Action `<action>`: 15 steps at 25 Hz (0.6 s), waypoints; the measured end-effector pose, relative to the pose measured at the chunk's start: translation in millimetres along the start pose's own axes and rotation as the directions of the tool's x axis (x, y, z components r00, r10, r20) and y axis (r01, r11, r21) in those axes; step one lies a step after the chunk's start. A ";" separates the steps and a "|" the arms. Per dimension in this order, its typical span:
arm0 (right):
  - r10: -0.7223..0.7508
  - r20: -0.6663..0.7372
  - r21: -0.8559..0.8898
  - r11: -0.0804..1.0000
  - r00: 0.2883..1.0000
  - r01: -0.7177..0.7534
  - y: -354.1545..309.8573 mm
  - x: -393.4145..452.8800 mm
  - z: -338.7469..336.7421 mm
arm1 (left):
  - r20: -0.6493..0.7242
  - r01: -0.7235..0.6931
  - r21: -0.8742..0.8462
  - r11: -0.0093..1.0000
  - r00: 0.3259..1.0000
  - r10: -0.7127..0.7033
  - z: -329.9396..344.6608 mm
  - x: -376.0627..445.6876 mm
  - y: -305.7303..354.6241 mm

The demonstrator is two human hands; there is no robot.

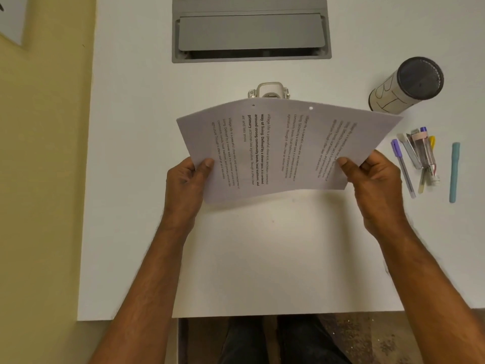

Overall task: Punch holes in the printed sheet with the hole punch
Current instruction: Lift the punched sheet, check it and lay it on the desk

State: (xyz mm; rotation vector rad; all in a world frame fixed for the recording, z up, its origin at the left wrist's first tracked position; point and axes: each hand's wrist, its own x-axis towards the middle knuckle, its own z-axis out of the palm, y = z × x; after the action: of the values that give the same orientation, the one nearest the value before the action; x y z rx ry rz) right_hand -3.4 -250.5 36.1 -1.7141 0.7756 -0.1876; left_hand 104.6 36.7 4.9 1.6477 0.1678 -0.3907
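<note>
the left hand (187,177) and right hand (372,172) pinch the near corners of the printed sheet (278,148), lifted above the table (262,258); two holes show along its far edge, beside the hole punch (269,91); i judge it is punched; hold it flat so it does not tear.

The thin white printed paper sheet (275,148) looks matt and smooth — the white surface (262,258) likewise matt; the small silver hole punch (269,91) gleams like metal — the grey recessed hatch (251,30) brushed.
</note>
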 end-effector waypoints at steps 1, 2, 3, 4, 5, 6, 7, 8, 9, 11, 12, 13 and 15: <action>0.000 0.001 -0.015 1.000 1.000 0.000 -0.1 -0.4 0.0 | -0.001 0.003 0.004 1.000 1.000 -0.003 0.0 -1.1 0.4; 0.000 0.000 -0.025 1.000 1.000 0.000 0.4 -1.3 -0.1 | -0.001 0.002 0.012 1.000 1.000 -0.002 0.4 -2.6 1.2; -0.002 -0.005 -0.028 1.000 1.000 0.002 0.9 -2.3 -0.9 | -0.004 -0.002 0.018 1.000 1.000 0.002 1.0 -4.8 2.5; -0.006 -0.014 -0.022 1.000 1.000 0.006 1.7 -3.5 -2.5 | -0.010 -0.009 0.022 1.000 1.000 0.009 1.2 -7.2 3.9; -0.012 -0.023 -0.007 1.000 1.000 0.012 2.9 -4.6 -4.6 | -0.016 -0.020 0.021 1.000 1.000 0.021 0.6 -10.1 5.4; -0.019 -0.030 0.016 1.000 0.999 0.019 4.8 -5.6 -7.1 | -0.017 -0.036 0.015 0.999 0.999 0.037 -0.6 -12.8 6.2; -0.026 -0.033 0.043 0.999 0.999 0.028 7.4 -6.2 -9.1 | -0.014 -0.055 0.008 0.998 0.998 0.055 -2.5 -15.1 6.1; -0.030 -0.030 0.070 0.997 0.999 0.032 10.1 -7.0 -9.9 | -0.008 -0.070 0.008 0.997 0.997 0.070 -4.1 -17.3 4.9; -0.027 -0.025 0.093 0.995 0.999 0.029 12.9 -7.6 -9.5 | -0.002 -0.075 0.018 0.997 0.997 0.075 -4.8 -19.0 2.6; 0.004 -0.023 0.108 0.994 1.000 -0.001 19.2 -6.6 -7.5 | 0.011 -0.051 0.042 0.998 0.999 0.051 -2.1 -20.9 -4.9; 0.027 -0.026 0.101 0.995 0.999 -0.025 22.2 -5.3 -6.5 | 0.011 -0.029 0.047 0.998 1.000 0.028 0.1 -21.1 -8.6; 0.044 -0.023 0.092 0.995 0.999 -0.041 24.6 -4.3 -5.9 | 0.004 -0.010 0.052 0.999 1.000 0.009 1.8 -21.1 -10.9; 0.026 -0.004 0.097 0.995 1.000 -0.026 25.5 -3.1 -6.6 | -0.009 -0.018 0.045 0.999 1.000 0.019 2.6 -19.2 -12.2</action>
State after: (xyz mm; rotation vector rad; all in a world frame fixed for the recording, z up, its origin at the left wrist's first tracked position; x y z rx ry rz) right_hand -19.3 -256.4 15.6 -1.6116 0.7800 -0.2083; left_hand 82.3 37.9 0.0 1.6940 0.1517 -0.3752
